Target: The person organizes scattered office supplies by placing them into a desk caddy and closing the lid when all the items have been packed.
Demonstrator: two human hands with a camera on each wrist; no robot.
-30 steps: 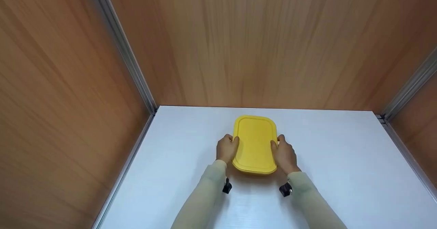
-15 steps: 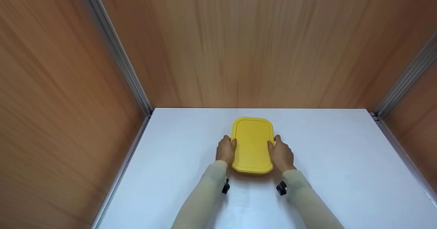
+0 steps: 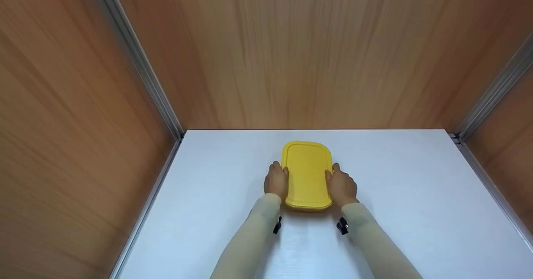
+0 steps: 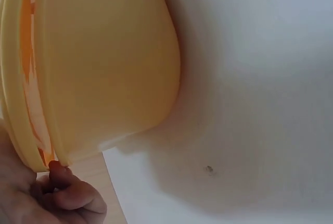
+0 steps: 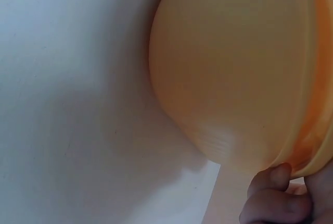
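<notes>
A yellow lidded rectangular container [image 3: 307, 175] sits on the white table [image 3: 416, 195], its long axis pointing away from me. My left hand [image 3: 276, 180] grips its left side and my right hand [image 3: 341, 185] grips its right side, thumbs on the lid edge. In the left wrist view the container's rounded yellow body [image 4: 104, 67] fills the upper left, with curled fingers [image 4: 62, 195] under its rim. The right wrist view shows the container's body [image 5: 234, 62] and fingers [image 5: 276, 198] curled beneath the rim.
Wooden walls [image 3: 316, 50] close in the table at the back and on both sides, with metal corner rails [image 3: 137, 62]. White tabletop lies to the left and right of the container. Pale sleeves [image 3: 250, 241] cover both forearms.
The container and both hands have moved slightly away from me and lower toward the table. The grip of both hands is unchanged.
</notes>
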